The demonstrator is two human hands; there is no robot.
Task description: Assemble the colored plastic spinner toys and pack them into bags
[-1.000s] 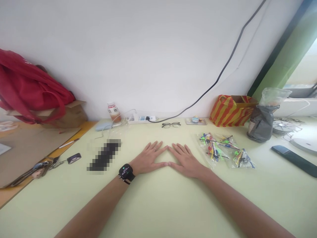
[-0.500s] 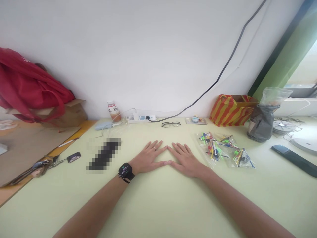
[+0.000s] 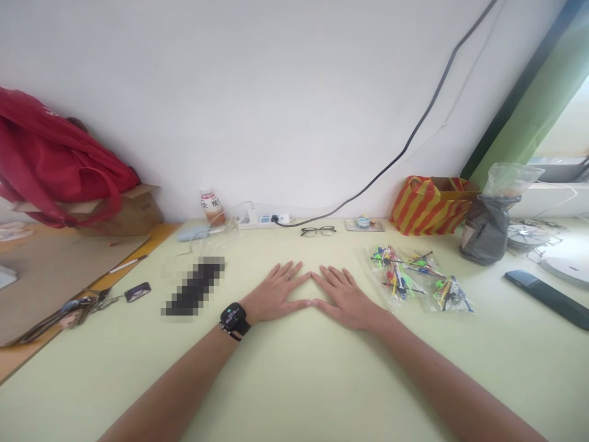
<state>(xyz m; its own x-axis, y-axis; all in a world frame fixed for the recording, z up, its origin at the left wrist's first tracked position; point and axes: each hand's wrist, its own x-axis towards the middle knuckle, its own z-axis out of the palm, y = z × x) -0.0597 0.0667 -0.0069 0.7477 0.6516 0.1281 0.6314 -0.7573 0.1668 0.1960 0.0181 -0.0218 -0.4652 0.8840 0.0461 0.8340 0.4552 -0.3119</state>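
My left hand [image 3: 276, 293] lies flat on the pale green tabletop [image 3: 304, 380], fingers spread, with a ring on one finger and a black smartwatch [image 3: 234, 319] on the wrist. Flat beside it rests my right hand [image 3: 344, 297], also with fingers apart. The two thumbs and index fingertips meet, framing a small patch of table. Neither hand holds anything. Right of my right hand are clear plastic bags of small colourful plastic pieces [image 3: 398, 279]. Beyond the fingertips lies a pair of eyeglasses [image 3: 318, 231]. A pixelated dark object [image 3: 193, 288] is left of my left hand.
Along the wall stand a drink bottle [image 3: 212, 207], a power strip [image 3: 262, 221] with a black cable, and a striped bag [image 3: 427, 205]. A grey bag [image 3: 488, 233] and a dark elongated case [image 3: 547, 298] sit right. Keys [image 3: 83, 304] and a red bag [image 3: 55, 159] are left.
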